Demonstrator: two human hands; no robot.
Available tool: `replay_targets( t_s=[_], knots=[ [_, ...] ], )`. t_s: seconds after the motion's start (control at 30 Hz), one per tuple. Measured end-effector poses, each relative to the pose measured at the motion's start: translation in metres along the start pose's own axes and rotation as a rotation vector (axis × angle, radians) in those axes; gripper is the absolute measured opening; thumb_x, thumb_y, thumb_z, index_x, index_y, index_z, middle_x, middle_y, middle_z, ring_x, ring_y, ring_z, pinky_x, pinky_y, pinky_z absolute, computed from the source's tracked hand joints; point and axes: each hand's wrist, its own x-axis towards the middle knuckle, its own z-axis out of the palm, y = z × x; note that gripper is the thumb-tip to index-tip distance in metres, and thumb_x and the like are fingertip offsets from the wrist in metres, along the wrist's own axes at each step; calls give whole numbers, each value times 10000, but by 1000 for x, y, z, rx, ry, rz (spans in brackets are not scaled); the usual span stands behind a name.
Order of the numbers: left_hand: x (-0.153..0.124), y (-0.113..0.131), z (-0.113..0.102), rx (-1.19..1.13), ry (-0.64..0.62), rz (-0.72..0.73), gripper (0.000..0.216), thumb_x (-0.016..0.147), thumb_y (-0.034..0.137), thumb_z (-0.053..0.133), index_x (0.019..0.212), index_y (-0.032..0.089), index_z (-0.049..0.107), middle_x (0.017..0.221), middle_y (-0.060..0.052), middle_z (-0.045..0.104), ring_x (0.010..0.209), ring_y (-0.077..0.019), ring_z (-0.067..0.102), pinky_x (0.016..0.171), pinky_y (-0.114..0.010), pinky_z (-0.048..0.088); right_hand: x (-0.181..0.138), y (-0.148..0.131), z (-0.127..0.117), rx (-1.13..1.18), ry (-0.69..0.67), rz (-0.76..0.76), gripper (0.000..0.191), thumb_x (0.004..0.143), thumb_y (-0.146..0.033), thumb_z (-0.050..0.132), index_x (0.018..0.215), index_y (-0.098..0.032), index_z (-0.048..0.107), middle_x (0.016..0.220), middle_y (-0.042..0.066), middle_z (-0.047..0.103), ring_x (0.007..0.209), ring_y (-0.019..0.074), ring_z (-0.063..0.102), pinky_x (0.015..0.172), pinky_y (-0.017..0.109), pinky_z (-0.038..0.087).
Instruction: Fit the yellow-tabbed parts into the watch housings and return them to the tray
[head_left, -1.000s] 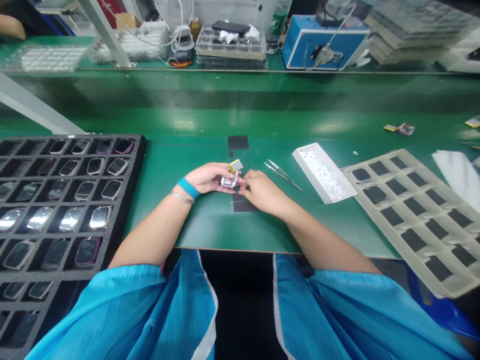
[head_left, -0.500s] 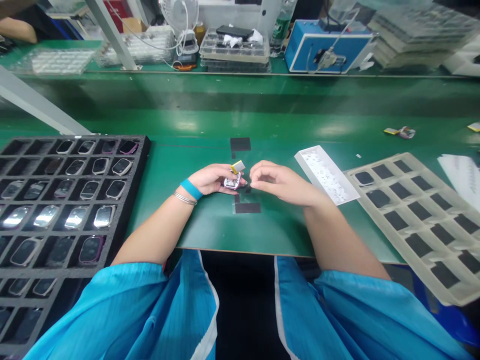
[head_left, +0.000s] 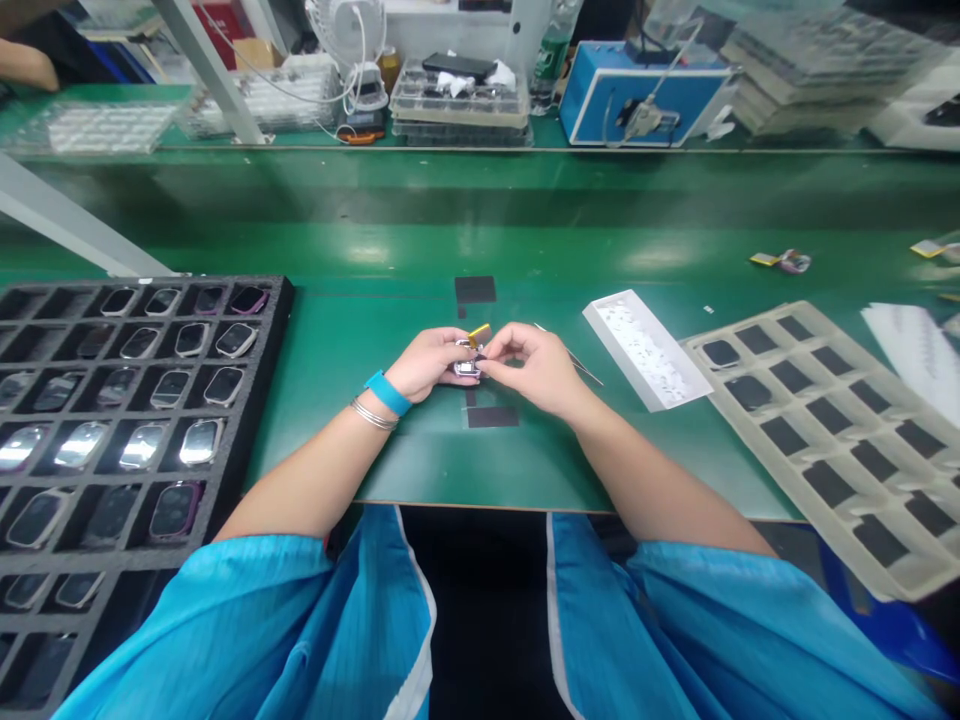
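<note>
Right hand (head_left: 531, 364) moved back to the rounded, shiny case (head_left: 466, 368).

You have bare workbench (head_left: 322, 350) between left hand (head_left: 429, 365) and foam tray (head_left: 262, 345); tweezers (head_left: 586, 370) and white box (head_left: 624, 358) obstruct rightward travel.

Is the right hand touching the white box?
Apart: the head view shows green bench between the right hand and the white box.

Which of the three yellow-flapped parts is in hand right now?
The leftmost: the small case in the left hand, with the right hand at it. The other two lie on the green bench, farther right.
</note>
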Motion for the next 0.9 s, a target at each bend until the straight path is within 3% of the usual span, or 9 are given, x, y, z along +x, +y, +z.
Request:
replay_targets(
  t_s=[0.57, 0.8, 0.9],
  knots=[
    [0, -1, 2, -14, 8, 16, 90, 752, 37, 619, 762, 108, 564, 609, -10, 588, 552, -99, 588, 610, -283, 588, -2, 4, 7, -138, 27, -61, 101, 752, -219, 675, 760, -187, 579, 774, 8, 654, 676, 148, 605, 667, 282, 496],
    [-1, -4, 4, -91, 56, 40, 98, 737, 30, 601, 786, 108, 570, 634, -8, 609, 546, -97, 594, 558, -245, 572, -6, 0, 14, -493, 55, -176, 124, 800, -105, 586, 731, -207, 567, 757, 23, 643, 746, 195, 590, 706, 317, 464],
    [0, -6, 3, -126, 72, 58, 124, 717, 53, 643, 804, 113, 579, 671, -16, 631, 552, -101, 606, 555, -242, 570, -6, 0, 15, -552, 117, -206, 109, 800, -117, 621, 774, -212, 573, 848, 59, 640, 875, 240, 581, 782, 370, 475]
  ],
)
